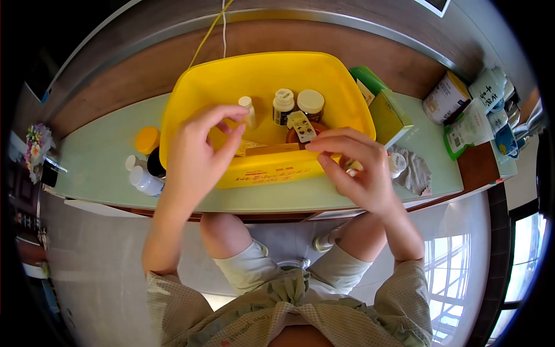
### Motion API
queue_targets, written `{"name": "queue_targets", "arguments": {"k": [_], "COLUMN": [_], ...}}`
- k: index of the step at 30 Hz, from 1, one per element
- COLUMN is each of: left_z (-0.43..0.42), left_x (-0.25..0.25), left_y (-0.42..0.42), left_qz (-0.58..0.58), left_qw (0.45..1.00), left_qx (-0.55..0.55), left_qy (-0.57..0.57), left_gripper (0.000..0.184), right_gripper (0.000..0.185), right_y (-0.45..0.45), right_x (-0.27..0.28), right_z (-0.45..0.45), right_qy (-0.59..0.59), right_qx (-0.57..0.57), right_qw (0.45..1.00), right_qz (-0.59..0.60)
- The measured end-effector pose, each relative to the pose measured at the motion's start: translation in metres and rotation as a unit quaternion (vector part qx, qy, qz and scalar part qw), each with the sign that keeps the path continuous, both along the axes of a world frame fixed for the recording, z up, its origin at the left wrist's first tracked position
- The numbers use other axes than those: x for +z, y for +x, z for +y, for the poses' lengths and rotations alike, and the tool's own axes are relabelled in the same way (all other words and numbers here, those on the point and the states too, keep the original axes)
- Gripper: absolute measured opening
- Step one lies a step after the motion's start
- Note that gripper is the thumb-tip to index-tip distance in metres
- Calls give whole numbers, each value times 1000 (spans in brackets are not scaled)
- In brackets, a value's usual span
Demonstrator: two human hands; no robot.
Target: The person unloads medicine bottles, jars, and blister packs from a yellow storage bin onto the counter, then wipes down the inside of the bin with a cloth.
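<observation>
A yellow plastic bin (199, 78) stands before me. Over its left side my left hand (202, 141) hangs with thumb and fingers apart, its fingertips beside a small white bottle (247, 104); whether they touch it I cannot tell. My right hand (361, 168) is above the bin's front right rim, fingers curved, with a gap to the thumb. Just past its fingertips lies a pale blister pack (302, 127) with dark spots. Behind that are a dark bottle with a white cap (283, 106) and a brown jar with a white lid (311, 103). A flat yellow-brown box (272, 149) lies near the front wall.
White bottles (145, 180) and a yellow-lidded container (148, 140) stand left of the bin. On the right are a green box (390, 118), a grey cloth (413, 172), a white bottle (396, 164), a tin (446, 98) and a green-white pouch (467, 128). The counter's front edge runs above my knees.
</observation>
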State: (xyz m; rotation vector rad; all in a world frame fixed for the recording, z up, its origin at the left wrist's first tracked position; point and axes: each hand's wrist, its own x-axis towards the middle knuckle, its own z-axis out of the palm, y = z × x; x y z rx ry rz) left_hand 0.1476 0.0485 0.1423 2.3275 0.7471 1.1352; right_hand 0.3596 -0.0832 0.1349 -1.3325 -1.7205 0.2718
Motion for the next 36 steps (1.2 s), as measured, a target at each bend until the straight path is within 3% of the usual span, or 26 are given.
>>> {"name": "queue_targets", "arguments": {"k": [1,5,9,12,13,16,19,25,30,36], "left_z": [13,53,82,99,98,109,120,118,121,119], "left_x": [-1,6,2,-10,-9,-10,-15,-17,-28,-19], "left_y": [-2,-6,0,5,8,17,23,25,18,19], "left_qz": [14,106,236,325,393,441,459,556,501,479], "left_qw": [1000,991,963,929,904,879,868,823,855,868], "left_qx": [-2,17,35,19,20,-38,-51,-80,-97,-114], "left_qy": [18,75,127,175,165,176,183,91,90,57], "left_gripper": [20,20,19,22,32,40,42,50,50,43], "right_gripper": [20,11,18,23,24,29,32,34,36,29], "right_y": [-2,-12,-7,-5,-4,3,9,9,7,6], "right_x": [2,25,15,12,8,-6,-23,-47,-52,-51], "right_z": [11,45,98,129,138,165,186,217,231,230], "right_qy": [48,-27,-27,-130,-150,-205,-226,-199,-207,-217], "right_qx": [11,36,52,38,45,56,49,53,94,100], "right_qw": [998,993,982,961,957,943,929,936,943,927], "right_qz": [-38,-109,-181,-242,-243,-257,-289,-286,-243,-288]}}
